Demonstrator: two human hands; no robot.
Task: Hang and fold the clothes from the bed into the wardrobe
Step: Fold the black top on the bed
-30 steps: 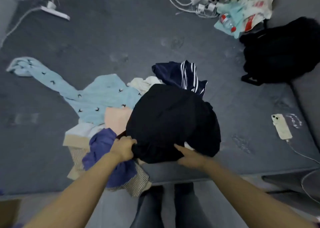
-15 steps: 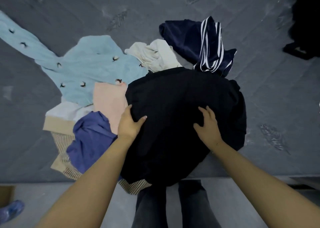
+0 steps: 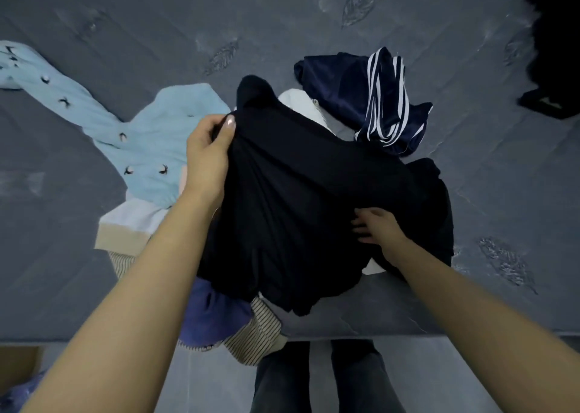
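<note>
Left hand [image 3: 208, 153] grasps black garment [image 3: 301, 193] at its 10 o'clock edge, thumb pinching. Right hand [image 3: 378, 229], at 4 o'clock, clutches the same cloth. Pale blue top [image 3: 163, 136] lies at 9 o'clock on the bed [image 3: 125, 20].

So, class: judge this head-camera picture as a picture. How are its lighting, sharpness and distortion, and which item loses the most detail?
Head view: dim, flat, bluish light with no hard shadows or glare; wide-angle bending shows at the edges, where the forearms spread outward; slight softness overall; the black garment, held by the left hand and right hand, reads as a near-featureless dark mass, while the blue striped garment keeps its detail.
</note>
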